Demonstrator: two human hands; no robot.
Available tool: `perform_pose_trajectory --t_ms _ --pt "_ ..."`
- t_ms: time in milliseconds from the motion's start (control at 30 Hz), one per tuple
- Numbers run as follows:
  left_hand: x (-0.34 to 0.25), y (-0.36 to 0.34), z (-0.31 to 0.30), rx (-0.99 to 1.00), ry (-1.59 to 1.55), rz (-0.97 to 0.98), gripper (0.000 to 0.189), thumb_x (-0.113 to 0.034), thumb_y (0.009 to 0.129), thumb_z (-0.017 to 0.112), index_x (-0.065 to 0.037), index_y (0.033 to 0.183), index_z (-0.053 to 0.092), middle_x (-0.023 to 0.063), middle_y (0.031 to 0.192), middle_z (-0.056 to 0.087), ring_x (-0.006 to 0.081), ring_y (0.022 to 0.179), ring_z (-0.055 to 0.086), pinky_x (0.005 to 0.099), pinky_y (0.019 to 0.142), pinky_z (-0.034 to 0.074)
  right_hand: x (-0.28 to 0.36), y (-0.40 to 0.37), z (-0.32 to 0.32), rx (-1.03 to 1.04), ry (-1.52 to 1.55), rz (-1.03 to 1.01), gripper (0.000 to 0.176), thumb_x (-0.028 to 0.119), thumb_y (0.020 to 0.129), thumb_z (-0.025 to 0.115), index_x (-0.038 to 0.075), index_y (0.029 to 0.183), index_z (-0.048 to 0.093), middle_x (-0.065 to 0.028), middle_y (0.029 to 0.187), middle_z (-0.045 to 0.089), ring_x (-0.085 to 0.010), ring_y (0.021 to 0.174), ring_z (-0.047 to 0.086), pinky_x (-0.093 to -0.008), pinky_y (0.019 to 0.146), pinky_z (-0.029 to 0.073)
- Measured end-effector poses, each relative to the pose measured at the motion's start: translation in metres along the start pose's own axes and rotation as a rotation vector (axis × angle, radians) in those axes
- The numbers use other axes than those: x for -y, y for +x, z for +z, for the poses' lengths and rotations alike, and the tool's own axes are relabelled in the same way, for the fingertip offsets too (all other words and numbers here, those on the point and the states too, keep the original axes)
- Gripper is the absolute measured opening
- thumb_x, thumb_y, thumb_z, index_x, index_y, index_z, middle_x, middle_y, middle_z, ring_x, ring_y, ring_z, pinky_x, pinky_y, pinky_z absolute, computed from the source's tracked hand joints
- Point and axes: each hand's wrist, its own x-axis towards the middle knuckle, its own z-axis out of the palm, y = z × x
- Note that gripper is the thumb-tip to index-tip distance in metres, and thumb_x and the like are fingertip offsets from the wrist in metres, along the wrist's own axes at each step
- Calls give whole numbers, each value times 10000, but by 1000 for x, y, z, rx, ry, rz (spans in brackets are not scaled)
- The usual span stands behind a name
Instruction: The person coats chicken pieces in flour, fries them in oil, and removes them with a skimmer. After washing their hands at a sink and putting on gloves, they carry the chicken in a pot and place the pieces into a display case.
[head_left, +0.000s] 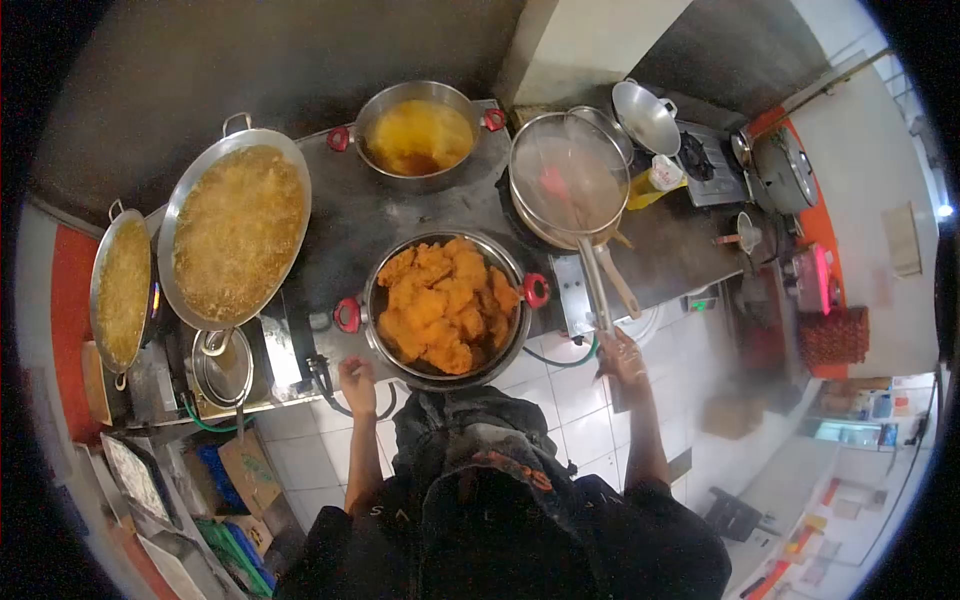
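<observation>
A steel pot (445,310) with red handles, heaped with orange-brown fried pieces, stands on the counter in front of my body. Just off its lower left side is my left hand (357,386), fingers curled; whether anything small is inside cannot be made out. My right hand (624,358), in what looks like a clear glove, is closed on the long handle of a round mesh strainer (570,170). The strainer's mesh lies over a pan (540,222) at the right, covering most of it.
Two wide pans of bubbling oil (240,235) (124,290) are at the left. A red-handled pot (418,138) of yellow liquid stands at the back. Further right are a wok (645,118), a yellow bottle (655,184), a burner (700,158) and a lidded pot (785,175).
</observation>
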Motion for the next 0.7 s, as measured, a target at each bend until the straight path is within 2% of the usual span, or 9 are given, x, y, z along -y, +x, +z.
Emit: perform_pose_trajectory --t_ms 167,233,300,333,467,500,567,633,700 --pt "14 30 2 -143 37 -26 387 -271 871 649 -76 1178 518 26 1063 574 126 945 547 322 765 457 1 23 -43 -168 -383 134 468 303 856 703 47 1214 544 -39 718 585 -129 512 540 -276 459 488" --pt "7 39 4 -159 56 -74 435 -306 875 642 -53 1201 506 62 1114 564 162 984 538 321 813 444 6 19 -44 -164 -535 198 519 322 831 733 44 1222 534 -56 785 604 -124 611 568 -276 533 493" --pt "5 43 10 -174 68 -121 486 -342 878 635 -30 1224 495 99 1165 554 199 1024 529 321 860 431 -20 32 -61 -212 -436 -2 588 348 795 766 59 1245 521 -69 870 615 -134 776 602 -300 642 493" --pt "4 46 11 -193 -12 -170 534 -374 872 629 -29 1253 483 112 1204 536 231 1086 512 361 900 415 -25 36 -67 -265 -661 1 696 367 794 724 2 1321 455 -201 1062 642 -285 996 623 -380 835 493" --pt "-12 57 16 -124 -51 -262 668 -487 860 590 -36 1329 438 141 1298 483 300 1222 448 453 992 353 20 16 -35 -505 -1039 -32 678 352 787 730 27 1324 474 -231 1128 623 -335 1075 597 -404 916 466" --pt "-13 61 20 -105 -52 -283 679 -505 858 583 -40 1332 437 138 1300 485 299 1213 454 447 991 353 20 18 -19 -515 -1039 -20 678 352 787 730 27 1324 474 -231 1128 623 -335 1075 597 -404 916 466" --pt "-14 68 25 -12 -133 -261 690 -559 848 569 -71 1324 461 91 1258 525 250 1177 477 430 991 347 21 23 25 -652 -658 -547 653 334 801 725 38 1329 479 -231 1135 611 -323 1112 573 -407 951 453" --pt "-11 81 33 5 -192 -344 678 -576 848 567 -101 1322 472 68 1244 544 205 1151 493 400 988 350 33 24 85 -421 -619 -353 617 302 833 706 -19 1311 484 -187 1147 609 -258 1139 551 -393 960 443" --pt "-24 87 48 34 -172 -440 675 -578 844 581 -120 1328 473 61 1248 554 191 1148 500 378 988 365 -11 69 119 -457 -446 -324 606 347 857 686 -40 1286 506 -146 1155 607 -210 1123 537 -352 952 431"
